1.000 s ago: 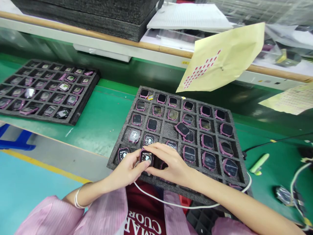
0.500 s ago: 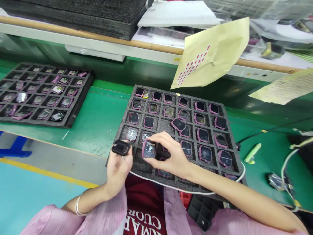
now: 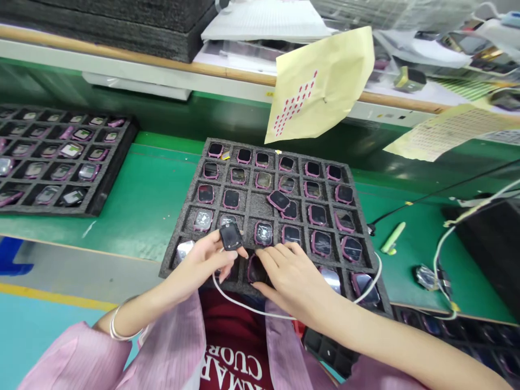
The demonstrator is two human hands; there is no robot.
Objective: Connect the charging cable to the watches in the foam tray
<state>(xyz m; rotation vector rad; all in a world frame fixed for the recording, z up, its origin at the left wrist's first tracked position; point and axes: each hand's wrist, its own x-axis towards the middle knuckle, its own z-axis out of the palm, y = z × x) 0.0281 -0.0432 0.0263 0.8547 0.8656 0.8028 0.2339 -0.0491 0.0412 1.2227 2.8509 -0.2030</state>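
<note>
Purple-framed watch (image 3: 257, 270) in right hand (image 3: 287, 276), near left hand (image 3: 204, 261)

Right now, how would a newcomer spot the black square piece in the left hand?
Find the dark foam tray mid-view on the green table. Over its near-left part, the left hand holds the black square piece. It is black-edged, unlike the purple-rimmed watches nearby.

A worker with bare left hand (image 3: 211, 259) and right hand (image 3: 286, 273) wears a finely striped lilac-pink shirt (image 3: 170, 338) with loose sleeves (image 3: 75, 357), open over a dark red top (image 3: 229, 317) bearing white capital letters (image 3: 239, 368); a silvery bangle (image 3: 112, 326) circles the left forearm (image 3: 152, 309).
</note>
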